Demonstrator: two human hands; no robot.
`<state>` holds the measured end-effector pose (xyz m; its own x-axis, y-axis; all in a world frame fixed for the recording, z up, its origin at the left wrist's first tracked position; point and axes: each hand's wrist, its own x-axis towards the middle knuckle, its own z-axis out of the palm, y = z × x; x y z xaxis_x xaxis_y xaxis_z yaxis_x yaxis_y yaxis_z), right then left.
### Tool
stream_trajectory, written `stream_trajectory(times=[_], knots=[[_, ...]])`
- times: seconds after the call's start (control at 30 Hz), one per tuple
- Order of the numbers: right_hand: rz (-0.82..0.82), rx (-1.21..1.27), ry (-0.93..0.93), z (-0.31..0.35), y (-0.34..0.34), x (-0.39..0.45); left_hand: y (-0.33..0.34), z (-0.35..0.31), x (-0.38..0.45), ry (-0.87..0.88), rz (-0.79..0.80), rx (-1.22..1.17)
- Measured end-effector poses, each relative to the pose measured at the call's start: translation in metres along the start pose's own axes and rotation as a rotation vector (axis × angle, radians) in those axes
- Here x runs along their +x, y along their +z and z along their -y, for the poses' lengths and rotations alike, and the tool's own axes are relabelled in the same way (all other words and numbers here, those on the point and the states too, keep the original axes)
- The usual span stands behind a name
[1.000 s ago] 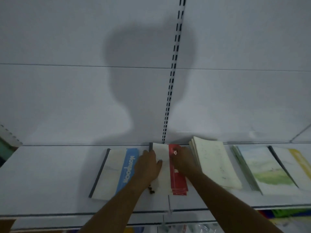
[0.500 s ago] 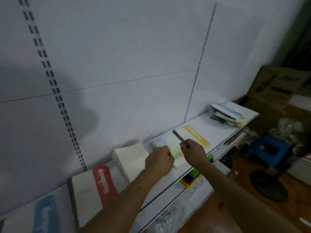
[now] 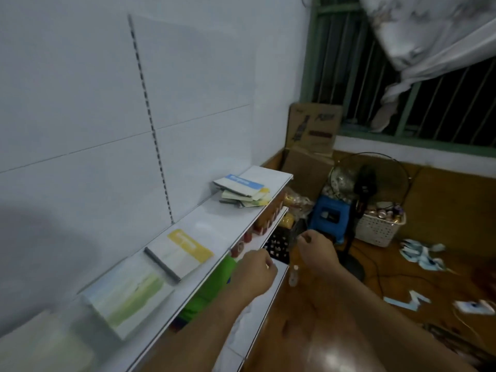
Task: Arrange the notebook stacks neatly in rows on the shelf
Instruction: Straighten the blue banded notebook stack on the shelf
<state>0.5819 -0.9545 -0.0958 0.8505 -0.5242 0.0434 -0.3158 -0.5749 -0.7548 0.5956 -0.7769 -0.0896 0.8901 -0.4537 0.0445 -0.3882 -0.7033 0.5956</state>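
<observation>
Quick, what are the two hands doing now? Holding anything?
Left hand: fingers curled, holding nothing.
Right hand: fingers curled, holding nothing.

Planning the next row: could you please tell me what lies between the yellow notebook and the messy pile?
Only bare shelf separates the yellow notebook from the messy pile, seen in the head view.
</observation>
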Motion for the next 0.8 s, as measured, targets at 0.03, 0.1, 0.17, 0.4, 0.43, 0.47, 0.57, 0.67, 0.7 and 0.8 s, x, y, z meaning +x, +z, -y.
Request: stream_trajectory(times=[0.03,0.1,0.17,0.4,0.43,0.47,0.57,0.67,0.7,0.8], knots=[[-0.002,-0.012,0.007,-0.009,-0.009,0.011,0.008,-0.009,0.013,0.0,0.009,-0.008],[-0.003,-0.012,0.036,-0.024,-0.022,0.034,0.022,-0.023,0.037,-0.002,0.015,0.0],[0.006,-0.008,0.057,-0.035,-0.028,0.055,0.033,-0.031,0.059,-0.014,0.016,0.007],[0.071,-0.048,0.052,-0.05,-0.016,0.14,0.055,-0.034,0.155,-0.045,0.024,0.004],[0.074,-0.053,0.049,-0.05,-0.012,0.156,0.057,-0.033,0.172,-0.051,0.024,-0.004],[0.074,-0.05,0.05,-0.05,-0.01,0.173,0.059,-0.031,0.189,-0.056,0.023,-0.018],[0.078,-0.054,0.056,-0.043,-0.003,0.229,0.058,-0.024,0.247,-0.084,-0.007,-0.033],[0.105,-0.08,0.047,-0.031,0.004,0.286,0.051,-0.016,0.307,-0.122,-0.036,-0.039],[0.115,-0.099,0.042,-0.026,0.007,0.303,0.049,-0.012,0.325,-0.133,-0.038,-0.04],[0.157,-0.134,0.01,-0.015,0.025,0.349,0.041,0.005,0.37,-0.199,-0.082,-0.056]])
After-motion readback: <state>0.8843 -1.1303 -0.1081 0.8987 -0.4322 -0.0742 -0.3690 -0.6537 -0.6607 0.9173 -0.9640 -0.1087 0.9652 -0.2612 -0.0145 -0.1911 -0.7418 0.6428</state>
